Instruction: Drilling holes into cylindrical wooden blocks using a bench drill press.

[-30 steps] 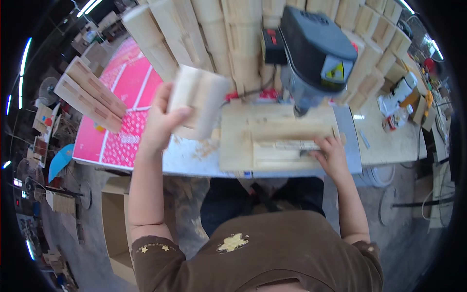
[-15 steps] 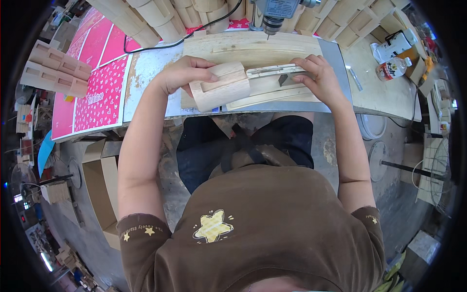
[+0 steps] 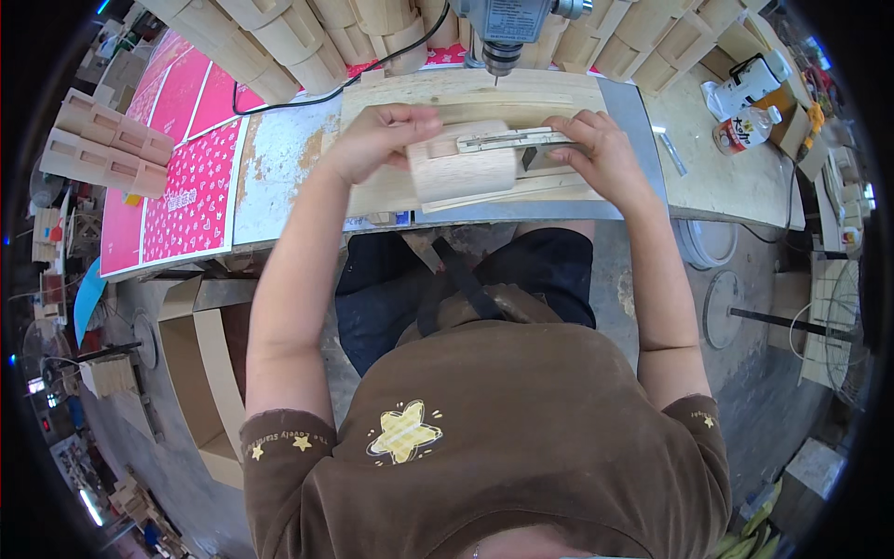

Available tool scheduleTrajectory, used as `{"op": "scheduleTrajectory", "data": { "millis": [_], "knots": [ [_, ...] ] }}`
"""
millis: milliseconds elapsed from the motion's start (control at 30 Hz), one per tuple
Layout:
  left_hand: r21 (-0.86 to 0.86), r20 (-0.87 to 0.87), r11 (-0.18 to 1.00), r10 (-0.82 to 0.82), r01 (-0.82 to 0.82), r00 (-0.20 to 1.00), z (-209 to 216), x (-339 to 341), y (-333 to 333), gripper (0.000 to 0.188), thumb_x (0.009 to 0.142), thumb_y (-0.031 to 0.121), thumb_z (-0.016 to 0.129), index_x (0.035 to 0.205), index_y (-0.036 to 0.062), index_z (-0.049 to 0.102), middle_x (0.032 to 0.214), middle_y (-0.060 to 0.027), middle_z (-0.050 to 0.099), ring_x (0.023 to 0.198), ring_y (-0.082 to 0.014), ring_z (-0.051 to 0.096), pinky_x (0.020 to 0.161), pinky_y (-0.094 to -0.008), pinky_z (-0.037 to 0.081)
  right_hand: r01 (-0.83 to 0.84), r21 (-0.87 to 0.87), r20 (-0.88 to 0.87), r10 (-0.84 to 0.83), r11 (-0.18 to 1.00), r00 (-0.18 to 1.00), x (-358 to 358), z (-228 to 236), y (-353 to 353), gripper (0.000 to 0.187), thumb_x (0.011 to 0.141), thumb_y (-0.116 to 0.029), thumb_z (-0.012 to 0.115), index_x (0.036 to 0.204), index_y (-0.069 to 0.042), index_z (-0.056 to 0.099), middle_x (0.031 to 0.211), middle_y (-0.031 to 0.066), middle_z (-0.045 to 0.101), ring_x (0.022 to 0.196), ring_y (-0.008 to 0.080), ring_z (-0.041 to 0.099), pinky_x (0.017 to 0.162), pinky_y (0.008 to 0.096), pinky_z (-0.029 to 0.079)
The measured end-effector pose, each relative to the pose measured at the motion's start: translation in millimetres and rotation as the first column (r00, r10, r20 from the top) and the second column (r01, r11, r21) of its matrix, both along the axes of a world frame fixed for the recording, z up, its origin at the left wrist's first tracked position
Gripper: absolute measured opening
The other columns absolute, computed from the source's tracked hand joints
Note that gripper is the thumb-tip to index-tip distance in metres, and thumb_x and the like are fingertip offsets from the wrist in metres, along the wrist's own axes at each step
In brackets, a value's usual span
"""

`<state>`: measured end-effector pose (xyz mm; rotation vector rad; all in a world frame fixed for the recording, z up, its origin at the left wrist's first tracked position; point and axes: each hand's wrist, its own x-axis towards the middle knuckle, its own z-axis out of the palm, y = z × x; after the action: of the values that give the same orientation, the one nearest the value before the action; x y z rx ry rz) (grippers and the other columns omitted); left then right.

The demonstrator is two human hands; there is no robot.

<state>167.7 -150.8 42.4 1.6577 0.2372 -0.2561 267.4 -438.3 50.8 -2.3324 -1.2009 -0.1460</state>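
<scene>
A pale, rounded wooden block (image 3: 463, 175) lies over boards on the bench, its curved side toward me. My left hand (image 3: 386, 144) is at its left end, fingers bent over the end and slightly blurred. My right hand (image 3: 601, 154) pinches the right end of a narrow, light-coloured strip (image 3: 503, 141) between thumb and fingers. The strip's left end lies over the top of the block. Beneath the strip, beside my right thumb, is a small dark plate (image 3: 535, 156). A drill chuck with a thin bit (image 3: 501, 61) hangs above the boards, beyond both hands.
Stacks of similar wooden pieces (image 3: 270, 47) line the back, with more (image 3: 107, 149) at the left on a pink patterned sheet (image 3: 191, 191). A black cable (image 3: 354, 84) crosses behind my left hand. At right stand a bottle (image 3: 748, 130) and a pen-like tool (image 3: 672, 154).
The wooden block has moved right, so the strip now overlaps it. My left hand has moved right along with the block. My right hand has stayed nearly in place.
</scene>
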Motion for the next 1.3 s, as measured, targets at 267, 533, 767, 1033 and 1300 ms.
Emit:
{"op": "scheduleTrajectory", "data": {
  "millis": [267,533,767,1033,1300],
  "knots": [
    [-0.263,0.479,0.784,0.612,-0.562,0.629,-44,-25,-70,0.049,0.092,0.032,0.053,0.127,0.0008,0.040,0.111,-0.0101,0.049,0.099,-0.0185,0.052,0.081,-0.0312,0.046,0.047,0.107,0.056,-0.053,0.993,0.997,-13,-7,4,0.036,0.068,-0.010,0.072,0.102,-0.009,0.062,0.086,0.0094,0.058,0.085,0.0303,0.053,0.075,0.0388,0.044],
    [0.396,0.665,0.731,0.189,-0.556,0.722,-50,-17,-76,0.069,0.060,0.027,0.081,0.120,0.0031,0.057,0.094,-0.0108,0.055,0.089,-0.0235,0.054,0.075,-0.0357,0.044,0.169,0.097,0.050,-0.174,0.981,0.983,29,-8,7,0.039,0.066,-0.009,0.073,0.103,-0.007,0.062,0.086,0.0103,0.059,0.085,0.0305,0.054,0.074,0.0382,0.044],
    [0.497,0.556,0.688,0.215,-0.529,0.803,-63,-4,-43,0.069,0.056,0.027,0.082,0.117,0.0057,0.058,0.096,-0.0054,0.058,0.093,-0.0226,0.054,0.083,-0.0422,0.034,0.134,0.092,0.076,-0.141,0.987,0.987,27,-12,42,0.041,0.066,-0.009,0.074,0.105,-0.008,0.062,0.090,0.0092,0.060,0.087,0.0312,0.054,0.078,0.0389,0.045],
    [0.636,0.665,0.508,0.021,-0.581,0.746,-78,-6,-37,0.071,0.066,0.030,0.074,0.127,0.0059,0.047,0.096,-0.0085,0.058,0.096,-0.0277,0.052,0.084,-0.0417,0.032,0.045,0.610,-0.015,-0.046,0.791,0.999,46,30,27,0.034,0.080,-0.006,0.067,0.112,-0.005,0.058,0.101,0.0075,0.060,0.099,0.0169,0.055,0.085,0.0292,0.045],
    [0.644,0.653,0.520,0.010,-0.562,0.758,-79,-4,-38,0.067,0.067,0.031,0.073,0.124,0.0048,0.050,0.095,-0.0082,0.058,0.093,-0.0275,0.051,0.084,-0.0409,0.033,0.023,0.544,0.015,-0.038,0.839,0.999,106,161,70,0.021,0.091,-0.018,0.053,0.106,-0.009,0.063,0.098,0.0080,0.064,0.090,0.0133,0.057,0.078,0.0251,0.045]
  ]
}}
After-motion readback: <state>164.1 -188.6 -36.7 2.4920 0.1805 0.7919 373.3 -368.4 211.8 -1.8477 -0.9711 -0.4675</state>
